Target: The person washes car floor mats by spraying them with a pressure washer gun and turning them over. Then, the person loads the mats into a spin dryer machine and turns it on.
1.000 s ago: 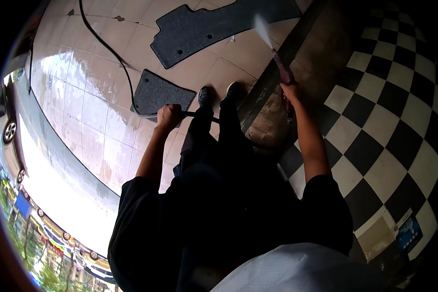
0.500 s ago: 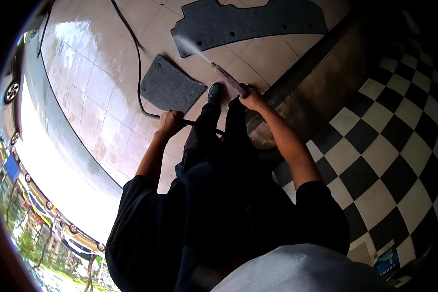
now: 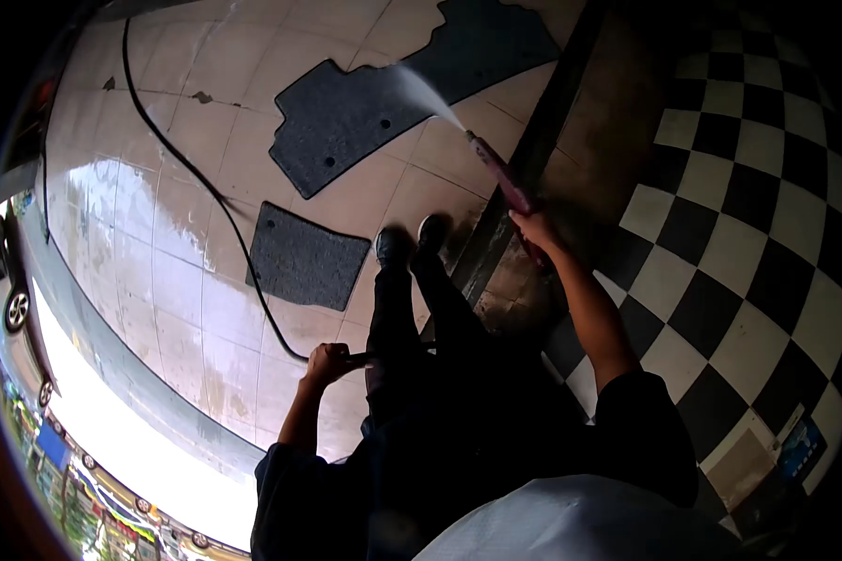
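Observation:
My right hand [image 3: 536, 231] is closed round a reddish spray gun [image 3: 501, 175], which points up and to the left. From its nozzle a white jet of water [image 3: 432, 97] fans onto a long dark car floor mat [image 3: 355, 117] lying flat on the tiles. In my left hand [image 3: 328, 363] is a black hose [image 3: 192, 166], gripped near my left leg; it trails away to the upper left. A smaller dark car floor mat [image 3: 309, 257] lies between the hose and my shoes [image 3: 395, 245].
Pale floor tiles [image 3: 182, 280] are wet and shiny on the left. A dark drain channel [image 3: 533, 140] runs beside my feet, with black-and-white checkered tiles [image 3: 720, 243] to its right. Parked cars [image 3: 26, 313] stand outside at far left.
My view has turned, so the mats appear shifted left and tilted. My right hand and the spray gun sit further right, and the jet now lands nearer the long mat's middle.

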A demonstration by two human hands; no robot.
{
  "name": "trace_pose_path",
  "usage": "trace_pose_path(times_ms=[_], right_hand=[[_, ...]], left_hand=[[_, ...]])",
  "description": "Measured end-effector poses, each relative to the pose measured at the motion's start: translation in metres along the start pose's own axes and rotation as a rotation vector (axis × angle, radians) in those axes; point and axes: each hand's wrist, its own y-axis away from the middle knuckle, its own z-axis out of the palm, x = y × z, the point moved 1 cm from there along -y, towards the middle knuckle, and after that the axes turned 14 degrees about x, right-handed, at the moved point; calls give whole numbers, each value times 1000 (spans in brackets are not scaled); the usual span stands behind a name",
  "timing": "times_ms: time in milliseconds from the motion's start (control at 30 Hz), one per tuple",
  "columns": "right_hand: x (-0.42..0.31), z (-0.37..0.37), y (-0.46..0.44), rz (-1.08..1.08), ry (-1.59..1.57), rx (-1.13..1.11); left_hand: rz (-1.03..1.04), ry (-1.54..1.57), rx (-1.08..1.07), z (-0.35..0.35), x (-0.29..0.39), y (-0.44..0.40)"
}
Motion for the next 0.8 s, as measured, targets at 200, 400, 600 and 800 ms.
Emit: trace_pose_path(times_ms=[200,400,600,800], right_hand=[[44,-77,-81,283,-627,306],[27,-48,-26,346,-737,173],[-63,41,23,531,-1005,-36],[-177,166,141,514,-1132,-32]], left_hand=[[-395,193,-272,20,-44,-66],[-243,50,-115,-18,-99,-52],[-84,-97,412,-175,-203,29],[-405,-19,78,-351,-351,-22]])
